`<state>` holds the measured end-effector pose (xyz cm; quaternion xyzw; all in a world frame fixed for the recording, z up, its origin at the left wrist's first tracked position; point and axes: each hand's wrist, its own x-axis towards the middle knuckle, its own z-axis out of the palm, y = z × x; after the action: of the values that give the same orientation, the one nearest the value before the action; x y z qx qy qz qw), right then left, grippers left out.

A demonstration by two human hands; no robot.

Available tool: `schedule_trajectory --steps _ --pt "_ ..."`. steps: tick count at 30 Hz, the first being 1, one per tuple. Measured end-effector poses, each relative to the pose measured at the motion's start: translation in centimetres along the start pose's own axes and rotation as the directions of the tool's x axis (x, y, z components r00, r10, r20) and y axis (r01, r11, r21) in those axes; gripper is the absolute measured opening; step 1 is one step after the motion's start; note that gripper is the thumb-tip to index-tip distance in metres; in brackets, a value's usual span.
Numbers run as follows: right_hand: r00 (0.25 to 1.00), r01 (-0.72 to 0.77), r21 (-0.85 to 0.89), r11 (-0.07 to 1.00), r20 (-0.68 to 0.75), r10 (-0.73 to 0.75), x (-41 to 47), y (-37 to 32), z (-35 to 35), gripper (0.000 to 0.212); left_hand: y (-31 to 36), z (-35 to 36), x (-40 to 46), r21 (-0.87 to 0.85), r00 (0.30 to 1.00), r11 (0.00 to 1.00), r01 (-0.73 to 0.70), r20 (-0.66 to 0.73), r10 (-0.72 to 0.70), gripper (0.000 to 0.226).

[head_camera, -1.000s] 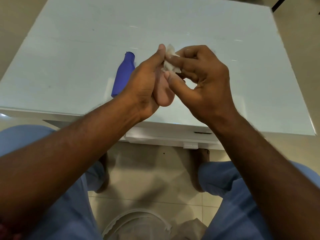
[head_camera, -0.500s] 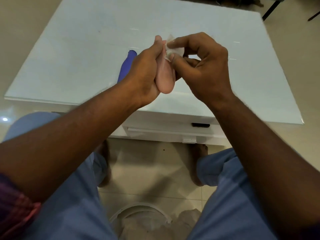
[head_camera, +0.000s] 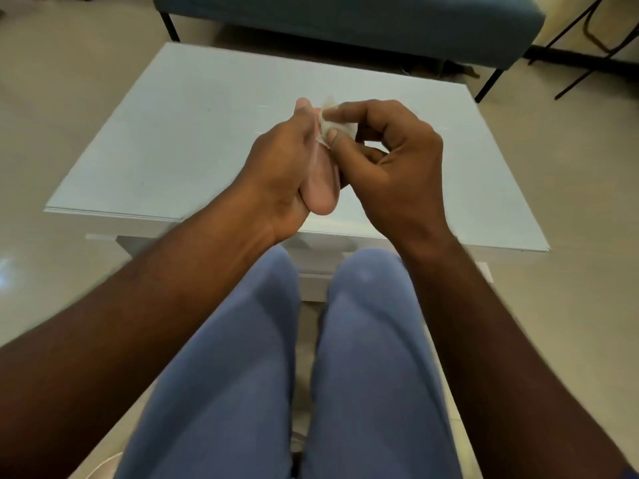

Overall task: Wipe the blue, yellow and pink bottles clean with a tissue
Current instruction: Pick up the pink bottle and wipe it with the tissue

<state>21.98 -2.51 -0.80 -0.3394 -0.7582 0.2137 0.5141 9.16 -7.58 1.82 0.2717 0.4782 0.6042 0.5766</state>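
**A:** Gripping the pink bottle (head_camera: 320, 193) in the left hand (head_camera: 280, 174), fingers curled round it, base toward the body, held up above the near edge of the white table (head_camera: 166, 140) so the upper end is exposed!

**B:** And the right hand (head_camera: 390, 167) pinches a crumpled tissue (head_camera: 328, 124) between thumb and forefinger, pressed against the bottle's upper part, presumably to rub that stretch clean.

**A:** What's different from half a second back?

**B:** The view has tipped up: a blue-cushioned bench (head_camera: 345, 19) shows beyond the table's far edge, and the blue bottle, lying left of the hands before, is out of sight. Both grips look unchanged.
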Motion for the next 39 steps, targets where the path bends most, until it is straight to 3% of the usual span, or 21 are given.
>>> schedule_trajectory --steps 4,9,14,18,23,25,27,30,32,37,39 --pt "0.999 -0.007 -0.022 1.000 -0.034 0.006 0.9 -0.6 -0.4 0.020 0.5 1.1 0.0 0.008 0.999 1.000 -0.011 -0.049 0.012 0.038" --pt "0.998 0.002 -0.038 0.999 -0.070 -0.005 5.0 0.5 2.1 0.018 1.9 2.2 2.3 -0.070 0.992 0.996 -0.046 -0.117 0.037 0.046" --pt "0.993 -0.038 -0.071 0.997 0.105 0.046 3.0 4.7 3.7 0.017 -0.8 -0.2 5.2 -0.083 0.973 0.996 0.040 -0.225 -0.057 0.043" --pt "0.948 -0.180 0.013 0.984 0.271 0.170 -0.5 7.4 2.9 0.022 -5.1 -2.8 6.4 -0.047 0.981 0.984 0.172 -0.080 -0.175 0.028" --pt "0.936 -0.246 0.029 0.969 0.265 0.230 0.4 8.4 3.1 0.026 -6.0 -4.1 8.2 -0.018 0.968 0.971 0.239 -0.078 -0.240 0.039" --pt "0.936 -0.201 0.008 0.979 0.295 0.190 0.4 8.6 4.1 0.023 -6.1 -4.3 9.1 -0.013 0.965 0.972 0.234 -0.116 -0.234 0.037" --pt "0.924 -0.092 -0.009 0.996 0.372 0.089 -0.1 8.2 4.7 0.019 -6.2 -4.5 9.7 -0.064 0.957 0.968 0.244 -0.148 -0.251 0.049" --pt "0.862 0.105 -0.059 0.993 0.504 -0.061 -1.0 7.4 4.7 0.017 -6.0 -4.8 10.1 -0.040 0.950 0.959 0.280 -0.133 -0.283 0.047" --pt "0.879 0.091 -0.071 0.993 0.474 -0.047 -0.4 7.7 4.3 0.018 -6.1 -4.7 10.0 -0.033 0.956 0.962 0.272 -0.108 -0.273 0.043" --pt "0.969 -0.107 -0.064 0.992 0.217 0.119 1.3 8.7 2.9 0.022 -6.1 -3.5 9.7 -0.122 0.971 0.966 0.230 -0.044 -0.236 0.043" --pt "0.966 -0.128 -0.056 0.990 0.217 0.137 0.6 8.3 3.0 0.027 -5.7 -3.4 9.4 -0.150 0.977 0.969 0.199 -0.049 -0.208 0.036"
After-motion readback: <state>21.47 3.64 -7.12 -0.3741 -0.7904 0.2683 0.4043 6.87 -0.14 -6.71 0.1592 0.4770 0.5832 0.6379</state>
